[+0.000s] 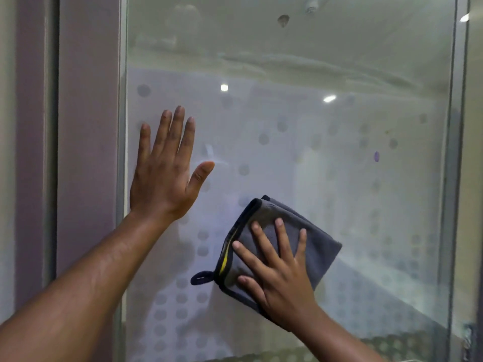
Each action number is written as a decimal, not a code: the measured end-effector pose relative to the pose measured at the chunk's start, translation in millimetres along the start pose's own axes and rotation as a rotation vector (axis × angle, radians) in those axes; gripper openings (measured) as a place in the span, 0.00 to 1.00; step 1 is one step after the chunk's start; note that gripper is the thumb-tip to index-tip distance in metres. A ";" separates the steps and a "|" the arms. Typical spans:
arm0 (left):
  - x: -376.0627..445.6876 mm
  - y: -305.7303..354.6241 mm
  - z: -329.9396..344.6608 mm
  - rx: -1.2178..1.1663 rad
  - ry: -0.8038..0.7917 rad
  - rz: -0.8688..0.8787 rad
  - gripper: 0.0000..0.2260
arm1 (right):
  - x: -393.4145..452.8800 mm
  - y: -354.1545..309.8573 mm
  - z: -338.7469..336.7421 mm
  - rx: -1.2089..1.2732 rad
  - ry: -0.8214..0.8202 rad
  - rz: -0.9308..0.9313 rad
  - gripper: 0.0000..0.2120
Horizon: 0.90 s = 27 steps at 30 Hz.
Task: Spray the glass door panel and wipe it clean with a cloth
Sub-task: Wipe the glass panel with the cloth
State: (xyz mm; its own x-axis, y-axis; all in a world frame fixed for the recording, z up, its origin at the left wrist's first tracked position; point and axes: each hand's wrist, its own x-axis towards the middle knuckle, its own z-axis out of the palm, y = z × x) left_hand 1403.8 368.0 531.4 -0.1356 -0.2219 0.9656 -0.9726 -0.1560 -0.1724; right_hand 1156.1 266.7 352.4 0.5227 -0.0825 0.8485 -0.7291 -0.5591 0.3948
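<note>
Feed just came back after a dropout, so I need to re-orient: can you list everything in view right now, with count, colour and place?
Glass door panel: one, hazy with a frosted dot pattern, fills the centre and right.
Metal door frame: grey strips, on the left and right edges of the glass.
Wall: mauve, left of the frame.
Cloth: one, grey with dark trim, a yellow strip and a hanging loop, folded, pressed on the glass lower centre.
Purple spot: one, on the glass at right.
Left hand: flat on the glass, fingers spread, empty.
Right hand: flat on the cloth, fingers spread.
</note>
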 end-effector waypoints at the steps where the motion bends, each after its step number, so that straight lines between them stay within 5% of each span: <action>1: 0.0 0.4 0.0 0.009 0.004 -0.005 0.39 | 1.1 8.7 -2.7 -0.007 -0.020 -0.041 0.29; 5: -0.5 2.8 1.6 0.025 -0.001 -0.006 0.38 | 42.2 45.6 -24.8 0.000 -0.020 -0.075 0.29; 14: -2.7 2.0 -12.2 0.084 -0.036 0.023 0.37 | 246.0 91.7 -93.9 0.111 0.141 0.263 0.40; 19: -23.5 -56.5 -33.8 0.175 0.071 -0.064 0.34 | 205.8 52.0 -67.4 0.020 0.170 0.096 0.41; 27: -39.6 -99.5 -34.1 0.134 -0.056 -0.082 0.35 | 104.9 -0.6 -25.8 -0.028 0.052 -0.178 0.34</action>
State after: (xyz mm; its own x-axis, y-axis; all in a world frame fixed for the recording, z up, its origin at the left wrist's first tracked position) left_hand 1499.5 425.1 517.0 -0.0423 -0.2560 0.9658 -0.9457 -0.3016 -0.1213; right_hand 1200.0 279.6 450.2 0.6215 0.0592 0.7812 -0.6393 -0.5380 0.5494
